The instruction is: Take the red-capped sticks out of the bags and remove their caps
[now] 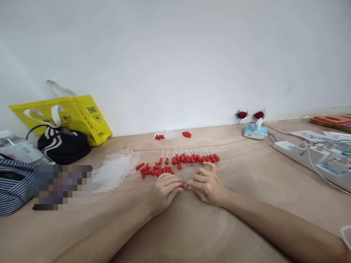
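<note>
My left hand point(164, 190) pinches a red rubber dropper bulb point(181, 186) between thumb and fingers. Facing it, my right hand point(207, 184) grips a clear glass tube whose end meets the bulb; its fingers hide most of that tube. Just beyond my hands lies a row of bare glass tubes point(189, 170), partly covered by my right fingers. Behind them is a row of droppers point(192, 157) with red bulbs on their tubes. Several loose red bulbs point(153, 170) are scattered past my left hand.
Clear zip bags point(113, 171) lie at left, near a yellow bag point(82, 117) and a black pouch point(63, 146). Small packets with red bulbs point(159, 137) rest by the wall. Tissues point(255, 132) and a power strip point(301, 151) with cables are at right.
</note>
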{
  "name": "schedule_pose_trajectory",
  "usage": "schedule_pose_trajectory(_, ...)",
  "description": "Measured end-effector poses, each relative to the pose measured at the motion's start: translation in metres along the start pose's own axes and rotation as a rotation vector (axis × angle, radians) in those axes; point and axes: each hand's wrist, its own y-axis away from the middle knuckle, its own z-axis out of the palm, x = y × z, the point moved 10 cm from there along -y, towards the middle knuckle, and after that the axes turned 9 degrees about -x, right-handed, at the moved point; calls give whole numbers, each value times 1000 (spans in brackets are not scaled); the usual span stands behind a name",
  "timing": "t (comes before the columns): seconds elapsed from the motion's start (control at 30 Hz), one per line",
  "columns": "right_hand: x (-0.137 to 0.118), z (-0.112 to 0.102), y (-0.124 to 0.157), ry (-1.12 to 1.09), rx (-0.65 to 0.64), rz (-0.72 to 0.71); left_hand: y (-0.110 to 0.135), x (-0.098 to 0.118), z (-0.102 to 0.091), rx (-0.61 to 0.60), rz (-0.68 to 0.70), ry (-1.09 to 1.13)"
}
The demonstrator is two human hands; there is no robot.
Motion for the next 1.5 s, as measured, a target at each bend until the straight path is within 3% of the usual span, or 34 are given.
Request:
schedule_pose_trajectory(0.33,-5,-3,4,-16,11,-27,1,13,-8,-8,44,20)
schedule_pose_trajectory(0.77,-7,-5,6,-9,42,-34,-1,14,-7,-35,35,45)
schedule_pose_trajectory(0.93,10,-5,15,-25,22,25,8,2,-12,-1,-1,54)
schedule_pose_trajectory(1.03,32,-6,22,-74,27,144,18,-11,-24,71,-73,24)
schedule_pose_trajectory(1.13,39,1,21,-139,9,167,25,-33,-41,122,-191,-53)
schedule_pose_trajectory(1.27,43,10,15,-177,10,247,43,-92,-79,227,-518,-187)
schedule_pose_trajectory(1.4,41,12,3,-173,5,301,75,-158,-89,109,-860,-162)
schedule_pose_trajectory(1.5,32,13,-14,-121,-19,303,92,-178,-84,63,-1007,-101)
